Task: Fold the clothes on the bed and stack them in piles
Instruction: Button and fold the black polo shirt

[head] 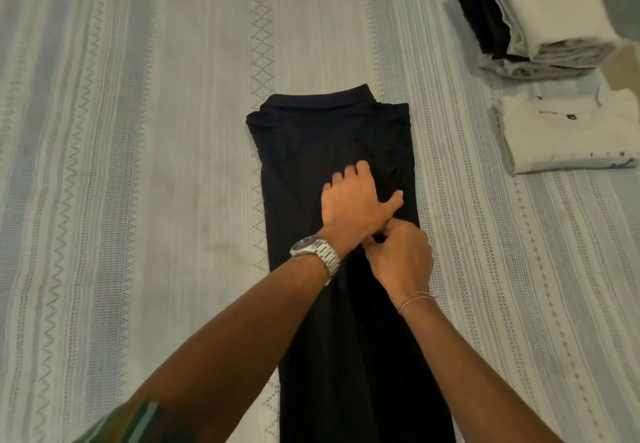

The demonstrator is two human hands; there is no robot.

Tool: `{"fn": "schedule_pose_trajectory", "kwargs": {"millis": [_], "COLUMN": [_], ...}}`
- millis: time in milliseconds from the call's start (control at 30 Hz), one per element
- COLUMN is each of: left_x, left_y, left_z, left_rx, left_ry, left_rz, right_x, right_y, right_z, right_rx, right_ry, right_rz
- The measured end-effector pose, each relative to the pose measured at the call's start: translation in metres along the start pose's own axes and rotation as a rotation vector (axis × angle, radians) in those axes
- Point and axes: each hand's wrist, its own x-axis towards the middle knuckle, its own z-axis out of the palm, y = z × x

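Observation:
A black shirt (304, 152) lies lengthwise on the bed, its sides folded in to a long narrow strip, collar at the far end. My left hand (356, 200), with a metal watch on the wrist, rests on the middle of the shirt with its fingers curled into the cloth and thumb spread to the right. Just below it my right hand (401, 255) pinches a bit of the black cloth between thumb and fingers near the strip's right edge. The shirt's near end runs out of view at the bottom.
The bed (138, 165) has a pale striped cover. A stack of folded clothes (540, 17), white on top and dark below, stands at the far right. A single folded white shirt (568, 134) lies in front of it.

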Motion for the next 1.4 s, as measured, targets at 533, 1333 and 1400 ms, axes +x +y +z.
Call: {"fn": "schedule_pose_trajectory", "kwargs": {"millis": [533,1333,1400], "left_x": [0.018,0.007,0.005], "left_y": [-0.022,-0.124,-0.116], "left_z": [-0.017,-0.028,-0.03], "left_rx": [-0.796,-0.271,-0.201], "left_ry": [-0.07,0.233,0.263], "left_rz": [-0.365,-0.415,-0.489], "right_x": [-0.037,-0.025,-0.021], "right_y": [-0.023,-0.031,-0.033], "right_z": [0.012,0.09,0.087], "right_rx": [0.015,-0.367,-0.336], "right_ry": [0.31,-0.259,-0.341], "right_rz": [-0.17,-0.785,-0.783]}}
